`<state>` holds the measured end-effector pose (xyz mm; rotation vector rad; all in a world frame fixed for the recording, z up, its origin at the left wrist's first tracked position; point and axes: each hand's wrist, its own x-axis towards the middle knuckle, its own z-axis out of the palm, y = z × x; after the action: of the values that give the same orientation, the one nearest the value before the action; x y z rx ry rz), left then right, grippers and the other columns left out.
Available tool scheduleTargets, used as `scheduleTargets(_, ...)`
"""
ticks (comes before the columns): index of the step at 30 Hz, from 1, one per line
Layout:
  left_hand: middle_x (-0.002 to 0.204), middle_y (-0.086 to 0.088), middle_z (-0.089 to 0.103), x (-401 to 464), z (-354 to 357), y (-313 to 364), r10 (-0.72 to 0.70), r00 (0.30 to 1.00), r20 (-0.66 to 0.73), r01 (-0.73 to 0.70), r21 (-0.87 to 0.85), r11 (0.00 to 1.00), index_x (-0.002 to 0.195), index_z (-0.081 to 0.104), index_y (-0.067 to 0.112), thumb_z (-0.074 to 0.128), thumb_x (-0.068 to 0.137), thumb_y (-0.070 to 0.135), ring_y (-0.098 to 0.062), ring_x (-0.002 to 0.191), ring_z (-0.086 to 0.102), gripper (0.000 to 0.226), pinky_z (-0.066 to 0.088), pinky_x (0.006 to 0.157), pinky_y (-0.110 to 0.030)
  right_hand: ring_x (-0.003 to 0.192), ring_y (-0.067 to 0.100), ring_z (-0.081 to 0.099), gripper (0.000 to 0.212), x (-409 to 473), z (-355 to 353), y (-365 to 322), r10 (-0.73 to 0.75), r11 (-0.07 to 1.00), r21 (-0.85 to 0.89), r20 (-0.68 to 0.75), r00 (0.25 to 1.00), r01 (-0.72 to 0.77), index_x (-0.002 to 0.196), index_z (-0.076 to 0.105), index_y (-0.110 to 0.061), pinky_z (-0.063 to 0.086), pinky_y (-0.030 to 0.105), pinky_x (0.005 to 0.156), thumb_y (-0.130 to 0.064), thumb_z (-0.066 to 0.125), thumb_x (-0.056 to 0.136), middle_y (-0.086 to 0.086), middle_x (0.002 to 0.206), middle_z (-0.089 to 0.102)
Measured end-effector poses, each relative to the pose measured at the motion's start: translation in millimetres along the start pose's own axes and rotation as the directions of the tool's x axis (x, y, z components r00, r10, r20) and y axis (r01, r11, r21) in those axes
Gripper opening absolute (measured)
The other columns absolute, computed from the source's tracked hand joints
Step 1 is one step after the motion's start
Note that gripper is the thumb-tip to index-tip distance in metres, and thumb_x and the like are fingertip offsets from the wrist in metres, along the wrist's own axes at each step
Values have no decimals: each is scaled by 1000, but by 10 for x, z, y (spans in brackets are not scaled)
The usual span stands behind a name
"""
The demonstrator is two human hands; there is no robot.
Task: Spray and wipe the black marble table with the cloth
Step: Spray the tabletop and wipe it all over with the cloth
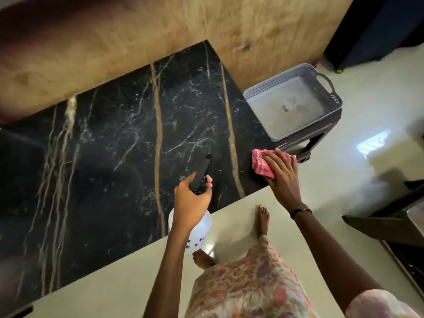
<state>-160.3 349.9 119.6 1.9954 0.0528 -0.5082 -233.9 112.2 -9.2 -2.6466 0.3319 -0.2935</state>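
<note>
The black gold-veined marble desk (119, 145) fills the nine-o'clock side; no wet film can be made out on it. A translucent white spray bottle with black nozzle (201, 174) is held in the left hand's (191, 203) closed grip. At three o'clock, a pink checked cloth (263, 165) is pressed flat under the right hand (283, 174) at the desk's corner. Most wiping is judged left.

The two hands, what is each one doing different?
The left hand grips a spray bottle above the black marble table; the right hand presses flat on a pink cloth at the table's corner. The left is curled, the right spread. Both are bare.
</note>
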Motion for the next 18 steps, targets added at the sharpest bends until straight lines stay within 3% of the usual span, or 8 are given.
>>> scheduleTargets(4,74,15,69,250,549,316,23,999,26,-24,22,999,70,66,30,58,78,-2,4,75,62,34,43,66,-1,132,27,45,50,479,-112,235,205,917,332,79,976,-220,142,45,-11,36,45,110,-30,54,97,8,144,49)
scheduleTargets(7,74,13,69,408,878,465,-3,1000,15,2,7,1000,74,67,28,59,79,-1,0,78,64,30,45,70,-4,132,20,44,54,529,-179,339,117,883,431,185,976,-188,147,37,-12,38,32,108,-31,52,98,6,151,40)
scheduleTargets(11,73,14,69,593,1190,592,-45,999,-31,45,28,999,74,67,31,61,80,1,2,74,63,31,45,66,-7,144,22,27,60,212,-171,453,42,895,425,220,975,-135,150,32,-14,31,44,116,-34,50,96,3,159,25)
scheduleTargets(18,76,9,68,834,1457,733,-106,993,-51,109,47,993,76,67,29,57,79,-2,-1,64,58,33,46,71,-30,146,19,25,62,723,37,497,12,846,516,237,971,-137,152,26,-12,31,43,116,-33,50,98,6,161,18)
